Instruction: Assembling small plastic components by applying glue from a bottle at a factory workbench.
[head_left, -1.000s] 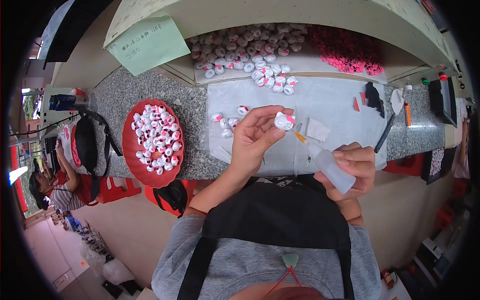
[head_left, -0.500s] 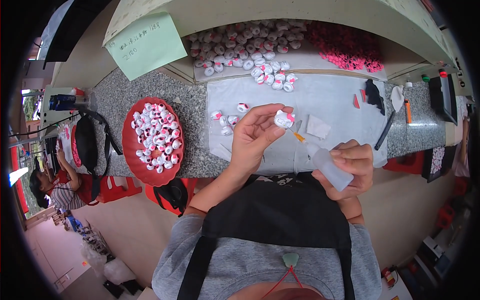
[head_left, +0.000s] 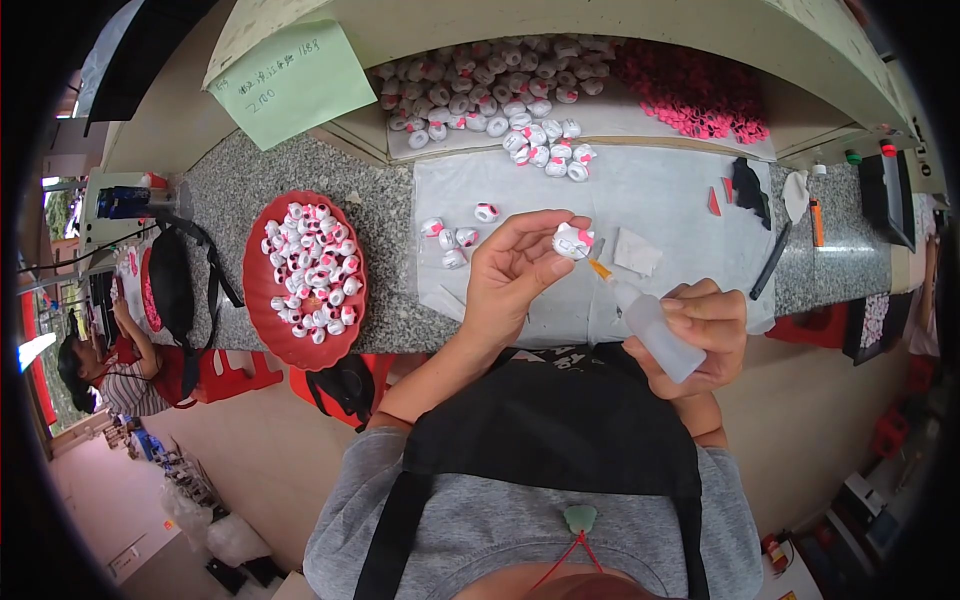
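Note:
Between the fingertips of my left hand (head_left: 512,268) is a small white cat-head figure (head_left: 573,243) with a pink bow. My right hand (head_left: 705,335) is wrapped round a translucent squeeze bottle (head_left: 664,338), tilted up to the left. Its orange needle tip (head_left: 600,270) points at the figure's lower edge; whether it touches, I cannot tell. A few loose white-and-pink heads (head_left: 455,240) lie on the white paper (head_left: 560,310) left of my left hand. A folded white pad (head_left: 637,252) rests near the needle.
A red scalloped bowl (head_left: 257,300) of finished-looking heads stands at left. Under the shelf (head_left: 560,15) are piled white heads (head_left: 490,85) and small pink pieces (head_left: 700,95). At right lie a black cloth (head_left: 749,190), a dark stick-like tool (head_left: 770,262) and an orange pen-like item (head_left: 816,223). Another person (head_left: 130,375) sits far left.
The cat-head figure has turned in my left fingers, so its bow now shows at the right, and has shifted slightly right. The bottle and my right hand look almost unmoved.

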